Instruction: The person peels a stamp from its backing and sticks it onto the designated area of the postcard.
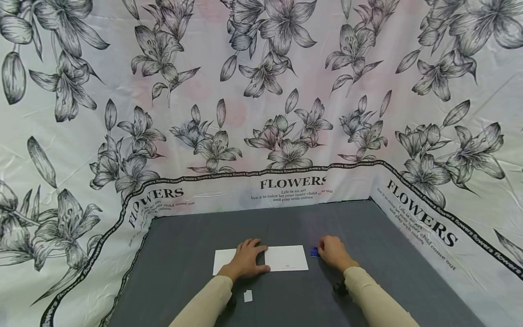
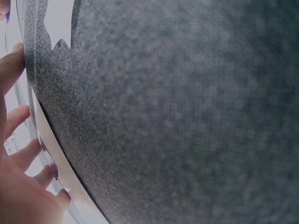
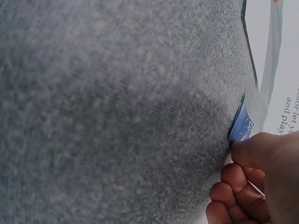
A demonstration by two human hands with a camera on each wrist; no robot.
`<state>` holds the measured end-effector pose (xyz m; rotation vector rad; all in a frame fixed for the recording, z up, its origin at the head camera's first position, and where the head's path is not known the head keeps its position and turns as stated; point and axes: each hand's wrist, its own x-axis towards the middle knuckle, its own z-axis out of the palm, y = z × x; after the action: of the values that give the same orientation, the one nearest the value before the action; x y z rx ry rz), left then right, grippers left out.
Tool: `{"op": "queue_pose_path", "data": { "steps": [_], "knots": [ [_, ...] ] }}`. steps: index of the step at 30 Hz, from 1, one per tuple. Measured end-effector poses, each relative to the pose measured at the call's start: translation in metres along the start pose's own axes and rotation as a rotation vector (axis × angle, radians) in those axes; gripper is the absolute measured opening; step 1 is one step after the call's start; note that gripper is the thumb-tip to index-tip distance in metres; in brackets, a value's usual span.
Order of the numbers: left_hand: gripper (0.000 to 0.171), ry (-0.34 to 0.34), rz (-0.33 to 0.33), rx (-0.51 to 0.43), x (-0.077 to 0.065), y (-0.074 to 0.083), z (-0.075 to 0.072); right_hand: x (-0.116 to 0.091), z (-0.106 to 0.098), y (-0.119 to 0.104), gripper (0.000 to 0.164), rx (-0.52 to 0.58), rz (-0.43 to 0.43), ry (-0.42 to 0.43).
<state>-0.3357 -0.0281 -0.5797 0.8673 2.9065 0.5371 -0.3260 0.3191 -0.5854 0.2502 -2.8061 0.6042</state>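
A long white paper rectangle (image 1: 286, 258), like an envelope with tiny print near its lower right, lies flat on the dark grey surface. My left hand (image 1: 245, 260) rests across its middle with fingers and thumb spread, hiding part of it. To the right of the paper, my right hand (image 1: 333, 250) pinches a small blue printed card (image 1: 314, 252) between thumb and fingers. White lettering shows on the blue card (image 3: 242, 125) in the right wrist view, while its near end is hidden by the thumb. The other right fingers are curled under.
A small white paper scrap (image 1: 248, 296) with a notched edge lies nearer me, below the left hand. The grey tabletop (image 1: 184, 236) is bordered at the back and sides by a white floral curtain (image 1: 229, 195) with printed words.
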Motion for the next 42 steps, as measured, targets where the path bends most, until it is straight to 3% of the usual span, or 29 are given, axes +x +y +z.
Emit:
{"op": "queue_pose_path", "data": {
  "steps": [5, 9, 16, 20, 23, 30, 42],
  "knots": [
    [0.073, -0.005, -0.003, -0.016, -0.001, 0.001, -0.001, 0.001, 0.013, 0.019, 0.017, 0.004, -0.046, 0.025],
    [0.073, -0.008, -0.010, -0.021, -0.001, 0.001, -0.002, 0.002, 0.015, 0.023, 0.019, 0.039, -0.016, -0.002],
    [0.073, -0.014, -0.013, -0.013, 0.000, 0.001, -0.001, 0.015, 0.045, 0.065, 0.024, -0.025, -0.023, -0.019],
    [0.073, -0.016, -0.012, -0.015, 0.001, 0.000, -0.001, 0.013, 0.039, 0.062, 0.023, -0.013, -0.073, 0.004],
    [0.073, -0.014, -0.008, -0.018, 0.001, 0.000, -0.003, 0.008, 0.019, 0.040, 0.020, -0.011, -0.077, -0.004],
    [0.072, -0.014, -0.004, -0.026, 0.000, 0.001, -0.005, -0.002, -0.029, -0.017, 0.017, 0.019, 0.028, -0.106],
    [0.072, -0.015, -0.017, -0.025, -0.001, 0.003, -0.005, -0.003, -0.034, -0.022, 0.017, 0.012, 0.048, -0.137]
  ]
}}
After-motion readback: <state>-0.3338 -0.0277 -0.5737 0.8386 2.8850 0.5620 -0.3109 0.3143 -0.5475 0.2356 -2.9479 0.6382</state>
